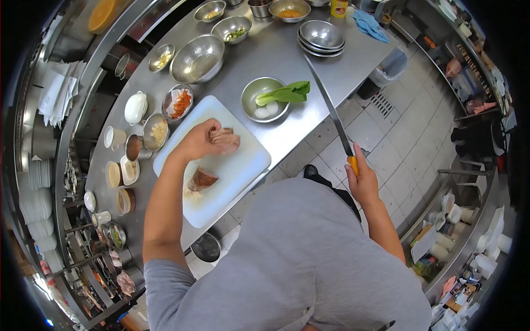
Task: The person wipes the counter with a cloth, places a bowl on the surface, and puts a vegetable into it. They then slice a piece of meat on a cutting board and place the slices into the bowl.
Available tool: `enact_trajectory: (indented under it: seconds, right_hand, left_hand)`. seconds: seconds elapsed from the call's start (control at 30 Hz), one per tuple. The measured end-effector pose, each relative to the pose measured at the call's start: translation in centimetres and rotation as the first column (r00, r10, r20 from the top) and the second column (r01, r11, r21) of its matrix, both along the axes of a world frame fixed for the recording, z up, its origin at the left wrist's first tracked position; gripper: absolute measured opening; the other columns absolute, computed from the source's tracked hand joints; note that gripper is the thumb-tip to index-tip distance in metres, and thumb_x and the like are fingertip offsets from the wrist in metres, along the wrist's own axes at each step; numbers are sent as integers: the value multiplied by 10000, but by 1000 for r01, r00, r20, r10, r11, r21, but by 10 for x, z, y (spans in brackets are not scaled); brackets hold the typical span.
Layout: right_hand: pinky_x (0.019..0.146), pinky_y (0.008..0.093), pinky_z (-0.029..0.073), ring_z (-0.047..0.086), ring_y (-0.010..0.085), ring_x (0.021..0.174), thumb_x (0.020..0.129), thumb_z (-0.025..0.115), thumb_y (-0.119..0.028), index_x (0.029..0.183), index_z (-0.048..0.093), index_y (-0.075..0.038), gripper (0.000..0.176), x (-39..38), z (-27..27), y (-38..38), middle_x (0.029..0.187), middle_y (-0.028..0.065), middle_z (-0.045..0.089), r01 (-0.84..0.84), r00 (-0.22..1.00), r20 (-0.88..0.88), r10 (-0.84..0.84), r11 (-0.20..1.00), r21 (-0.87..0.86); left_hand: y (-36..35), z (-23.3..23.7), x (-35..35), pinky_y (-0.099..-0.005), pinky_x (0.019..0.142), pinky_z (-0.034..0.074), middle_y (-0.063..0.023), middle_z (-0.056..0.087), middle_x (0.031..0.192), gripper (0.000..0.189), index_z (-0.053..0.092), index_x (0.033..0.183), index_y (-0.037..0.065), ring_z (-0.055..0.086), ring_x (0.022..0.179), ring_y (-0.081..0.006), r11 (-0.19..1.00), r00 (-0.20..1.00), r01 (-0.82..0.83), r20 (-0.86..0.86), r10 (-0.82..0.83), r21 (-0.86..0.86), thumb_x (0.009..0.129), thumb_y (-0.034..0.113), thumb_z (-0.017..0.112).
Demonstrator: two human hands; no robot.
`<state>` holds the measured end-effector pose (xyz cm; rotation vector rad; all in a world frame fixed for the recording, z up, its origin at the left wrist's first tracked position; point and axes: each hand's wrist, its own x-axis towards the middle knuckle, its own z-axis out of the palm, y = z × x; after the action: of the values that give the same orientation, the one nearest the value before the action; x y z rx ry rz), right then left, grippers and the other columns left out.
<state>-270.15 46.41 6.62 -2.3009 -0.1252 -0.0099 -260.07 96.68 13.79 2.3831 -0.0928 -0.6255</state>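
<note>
My left hand is closed around slices of brown meat above the white cutting board. A larger piece of brown meat lies on the board below that hand, with small crumbs beside it. My right hand grips the yellow handle of a long knife, off the table's edge, its blade pointing up and away towards the stacked bowls. Beyond the board stands a metal bowl holding a green leafy vegetable and white eggs.
Stacked metal bowls stand near the far right edge by a blue cloth. A large bowl and several ingredient bowls line the table's left and far side. A bin stands on the floor beyond the edge.
</note>
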Motion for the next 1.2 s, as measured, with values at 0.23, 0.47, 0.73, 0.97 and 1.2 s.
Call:
enact_trajectory:
  seconds: [0.23,0.47,0.73,0.97,1.2]
  right_hand:
    - [827,459,594,749,459,967,1046,679,-181,1674,384,-183,694,40,1,-25,1098,246,768,38,999,-8,-38,999,34]
    - [796,453,590,753,438,919,1039,684,-170,1675,383,-184,704,60,-5,-57,1083,223,772,-20,1000,-2,20,1000,-17]
    - [778,449,582,753,433,881,1044,683,-177,1677,383,-190,700,58,-14,-60,1044,231,773,112,984,-125,-127,987,-119]
    - [787,464,589,755,446,898,1044,678,-169,1667,398,-174,683,39,2,-21,1067,240,776,214,974,-43,-224,963,-162]
    - [758,475,583,744,460,862,1025,699,-171,1656,413,-130,694,2,12,14,995,251,766,326,940,-24,-340,918,-224]
  left_hand:
    - [-84,-29,92,-347,953,550,-81,700,1109,595,615,1233,20,666,1023,-196,969,984,-130,96,153,-212,724,49,920]
    - [-104,-58,113,-387,1019,560,-130,701,1345,786,596,1451,47,674,1213,-271,999,962,-41,269,49,-35,732,25,914]
    - [-30,-104,125,-405,847,620,-170,755,1191,539,636,1409,-8,767,947,-266,896,874,-423,203,442,-133,946,213,801]
    - [-53,-132,131,-303,533,562,-125,752,847,275,687,1212,-44,737,625,-183,888,909,-387,-263,323,-249,1025,146,624]
    - [8,-34,203,-333,514,578,-150,734,851,309,672,1201,-74,719,577,-216,896,945,-326,-122,303,-301,970,129,639]
